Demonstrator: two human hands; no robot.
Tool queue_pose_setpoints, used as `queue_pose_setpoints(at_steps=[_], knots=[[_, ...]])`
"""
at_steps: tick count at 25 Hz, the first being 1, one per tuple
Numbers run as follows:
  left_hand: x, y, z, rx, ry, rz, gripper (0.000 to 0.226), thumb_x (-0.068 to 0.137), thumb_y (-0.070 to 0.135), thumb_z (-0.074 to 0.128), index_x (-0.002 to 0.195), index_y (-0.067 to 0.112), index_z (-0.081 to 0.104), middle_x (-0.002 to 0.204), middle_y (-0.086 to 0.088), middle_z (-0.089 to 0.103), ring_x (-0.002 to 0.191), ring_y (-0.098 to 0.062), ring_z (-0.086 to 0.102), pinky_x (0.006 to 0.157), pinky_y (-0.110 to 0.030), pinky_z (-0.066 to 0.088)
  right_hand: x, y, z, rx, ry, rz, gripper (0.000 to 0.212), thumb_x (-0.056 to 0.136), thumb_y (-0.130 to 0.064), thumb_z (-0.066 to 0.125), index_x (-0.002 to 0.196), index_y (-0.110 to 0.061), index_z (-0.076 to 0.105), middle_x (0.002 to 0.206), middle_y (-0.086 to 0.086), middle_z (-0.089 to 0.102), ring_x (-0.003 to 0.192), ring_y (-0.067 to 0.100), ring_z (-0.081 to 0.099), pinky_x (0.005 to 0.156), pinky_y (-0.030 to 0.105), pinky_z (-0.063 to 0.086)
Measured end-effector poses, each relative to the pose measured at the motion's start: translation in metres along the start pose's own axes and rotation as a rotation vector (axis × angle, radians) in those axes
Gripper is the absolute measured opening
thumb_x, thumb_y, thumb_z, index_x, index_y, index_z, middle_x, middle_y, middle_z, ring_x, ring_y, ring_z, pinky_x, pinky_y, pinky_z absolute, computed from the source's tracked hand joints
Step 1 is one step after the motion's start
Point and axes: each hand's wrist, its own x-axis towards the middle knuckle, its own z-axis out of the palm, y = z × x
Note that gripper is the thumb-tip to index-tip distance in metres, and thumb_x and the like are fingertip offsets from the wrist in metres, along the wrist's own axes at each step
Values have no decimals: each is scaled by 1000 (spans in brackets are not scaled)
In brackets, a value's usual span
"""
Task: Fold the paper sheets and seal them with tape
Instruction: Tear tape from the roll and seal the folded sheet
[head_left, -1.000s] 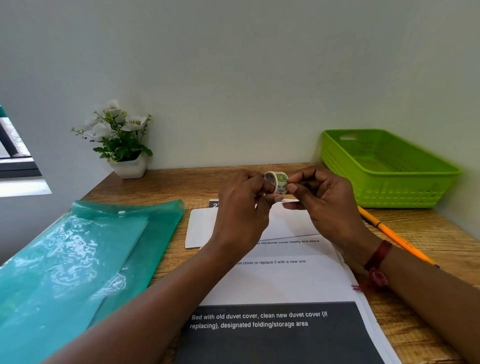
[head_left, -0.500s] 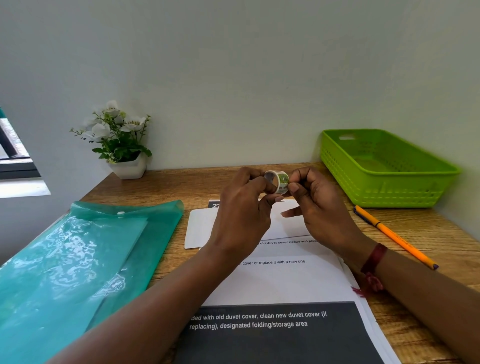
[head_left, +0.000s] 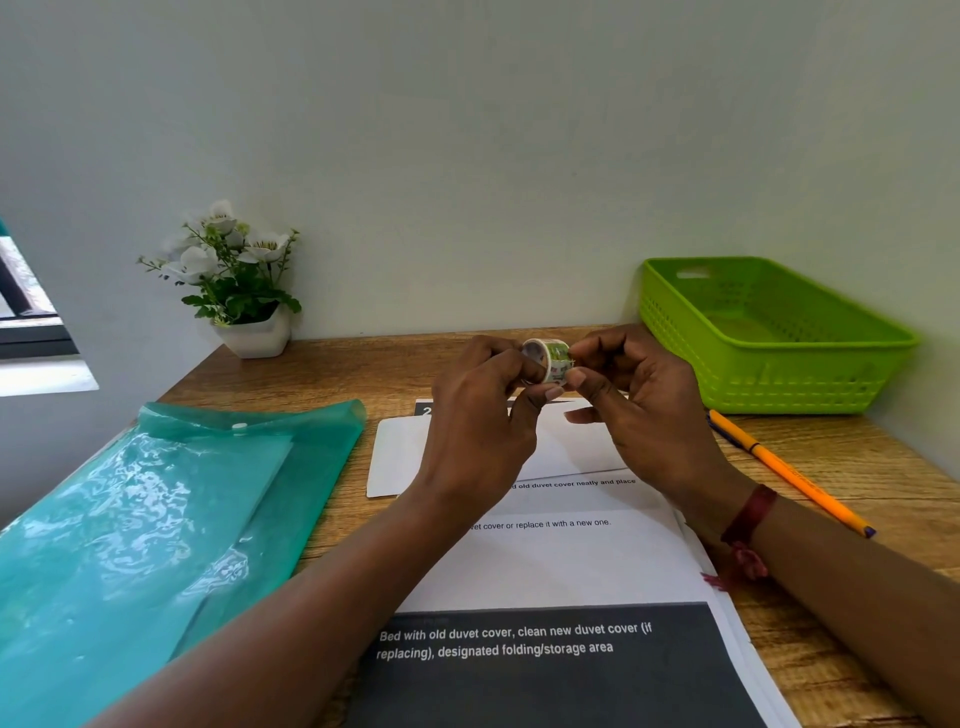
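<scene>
Two hands on one small tape roll (head_left: 546, 359), held up above the far end of the paper sheets (head_left: 566, 561), clear of the desk (head_left: 363, 364). Left hand (head_left: 480, 423) pinches the roll by its left side, thumb and fingers closed on it. Right hand (head_left: 641, 410) has thumb and forefinger pressed together at the roll's right face; looks like picking for the free end, can't tell if an end is lifted yet.

Sheets lie flat and printed side up, stacked, unfolded as far as I can see. A white card (head_left: 397, 457) sits partly under their far-left corner.

Step in hand, my read: find and peel the tape end. To do it well:
- keep the left grip on the roll's edges, not the outer wrap, so the roll can turn
- run a nail around the circumference to catch the seam
- peel square to the roll, slow, so narrow tape doesn't split
- pull a short tab only; long loose tape will stick to itself

Further out: teal folder (head_left: 156, 530) at left, orange pencil (head_left: 789, 470) at right beside the green basket (head_left: 769, 338), plant pot (head_left: 257, 332) at the back left.
</scene>
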Motion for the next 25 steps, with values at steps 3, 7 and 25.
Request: queue_pose_setpoints(at_steps=[3, 7, 25], knots=[[-1, -1, 1, 4, 2, 2, 9, 77, 10, 76, 83, 9, 71, 90, -1, 61, 78, -2, 45, 67, -9, 38, 0, 1, 0, 24, 28, -5, 29, 86, -2, 67, 82, -30, 65, 80, -6, 67, 78, 16, 69, 59, 36, 59], [-2, -1, 1, -5, 0, 19, 9, 78, 8, 76, 85, 9, 72, 96, -3, 63, 81, -7, 53, 64, -12, 42, -1, 2, 2, 30, -4, 22, 28, 90, -3, 61, 82, -29, 62, 79, -8, 63, 81, 19, 67, 59, 38, 59], [-2, -2, 2, -3, -22, 39, 10, 79, 10, 77, 88, 9, 72, 98, -4, 63, 81, -9, 55, 64, -19, 48, 0, 6, 2, 2, -68, 2, 23, 88, -20, 59, 84, -43, 58, 82, -15, 59, 80, 12, 62, 59, 39, 59]])
